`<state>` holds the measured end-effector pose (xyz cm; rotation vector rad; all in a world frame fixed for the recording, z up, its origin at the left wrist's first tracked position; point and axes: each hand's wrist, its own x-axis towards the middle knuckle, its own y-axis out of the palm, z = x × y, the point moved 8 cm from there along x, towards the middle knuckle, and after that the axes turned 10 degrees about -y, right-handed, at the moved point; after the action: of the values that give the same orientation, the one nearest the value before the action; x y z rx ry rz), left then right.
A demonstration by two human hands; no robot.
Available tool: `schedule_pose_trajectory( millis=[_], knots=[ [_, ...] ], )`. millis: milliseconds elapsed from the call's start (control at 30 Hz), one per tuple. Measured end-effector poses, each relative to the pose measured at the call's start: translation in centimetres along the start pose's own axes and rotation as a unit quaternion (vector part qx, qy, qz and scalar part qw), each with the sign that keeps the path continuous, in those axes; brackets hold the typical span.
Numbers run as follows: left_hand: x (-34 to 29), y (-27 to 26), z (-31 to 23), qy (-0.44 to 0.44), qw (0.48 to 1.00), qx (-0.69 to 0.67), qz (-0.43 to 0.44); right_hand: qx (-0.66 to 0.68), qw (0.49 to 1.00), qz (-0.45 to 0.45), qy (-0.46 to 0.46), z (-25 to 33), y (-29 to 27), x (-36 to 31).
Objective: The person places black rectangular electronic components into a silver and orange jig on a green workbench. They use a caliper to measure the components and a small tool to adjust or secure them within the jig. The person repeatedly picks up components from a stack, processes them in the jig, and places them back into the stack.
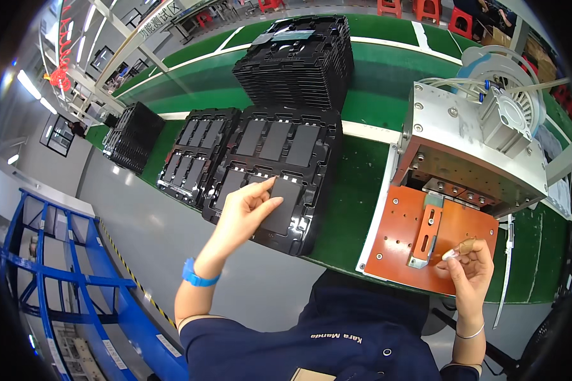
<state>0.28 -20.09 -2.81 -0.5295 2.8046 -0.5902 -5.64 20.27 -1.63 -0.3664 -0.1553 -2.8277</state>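
My left hand (251,206) is over the near part of a black plastic tray (308,235) of flat dark battery cells. Its thumb and index fingertip are apart, beside the metal tabs and upper face of one battery cell (283,206); no grip on it is visible. My right hand (471,270) pinches a small white piece (450,254) above the orange plate (394,238) of a bench press. Something brownish and see-through (467,245) is at its fingers. A slotted orange block (427,232) is mounted on the plate, left of this hand.
The metal press (470,140) stands behind the plate, with a large reel (508,70) behind it. A second tray of cells (190,149) lies left. Tall stacks of black trays (292,73) rise at the far side of the green bench (356,190). A blue rack (70,286) stands left.
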Motion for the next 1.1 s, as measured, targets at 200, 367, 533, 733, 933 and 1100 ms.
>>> schedule_pose_trajectory(
  millis=[200, 367, 533, 733, 933, 1100],
  knots=[
    [-0.7, -5.8, -4.6, 0.112, 0.860, 0.388, -0.313, 0.001, 1.000, 0.012, 0.008, 0.1, -0.7, -0.3],
    [0.1, -10.1, 0.6, -0.048, 0.895, 0.358, -0.262, -0.033, 0.999, 0.030, -0.007, 0.1, -0.1, -0.4],
    [1.2, -11.9, 3.9, -0.147, 0.954, 0.201, -0.169, -0.041, 0.997, 0.053, -0.023, 0.5, 0.3, -0.3],
    [0.4, -12.8, 4.4, -0.137, 0.981, 0.022, -0.134, -0.042, 0.997, 0.053, -0.022, 0.3, 0.3, -0.4],
    [1.2, -11.2, 3.9, -0.110, 0.954, -0.277, -0.030, -0.069, 0.996, 0.055, -0.014, 0.2, 0.1, -0.5],
    [2.8, -13.3, 3.5, -0.048, 0.951, -0.306, -0.013, -0.076, 0.996, 0.045, 0.005, 0.1, -0.1, -0.5]
  ],
)
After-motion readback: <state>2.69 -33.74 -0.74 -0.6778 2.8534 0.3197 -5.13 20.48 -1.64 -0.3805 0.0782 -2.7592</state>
